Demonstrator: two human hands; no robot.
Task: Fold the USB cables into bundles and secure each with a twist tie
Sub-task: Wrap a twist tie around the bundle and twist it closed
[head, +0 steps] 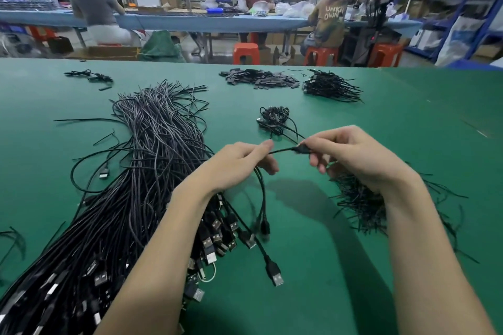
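A black USB cable stretches between my hands above the green table. My left hand grips its cord, and loops of it hang down below the fingers. My right hand pinches the small connector end of the cable. A big heap of loose black USB cables lies to the left under my left forearm, plugs toward me. A pile of black twist ties sits under my right wrist. Tied bundles lie just beyond my hands.
Farther back lie a pile of small black sleeves, another heap of short black ties and a stray bundle. Several people sit at a blue table behind, with orange stools and shelving at the right.
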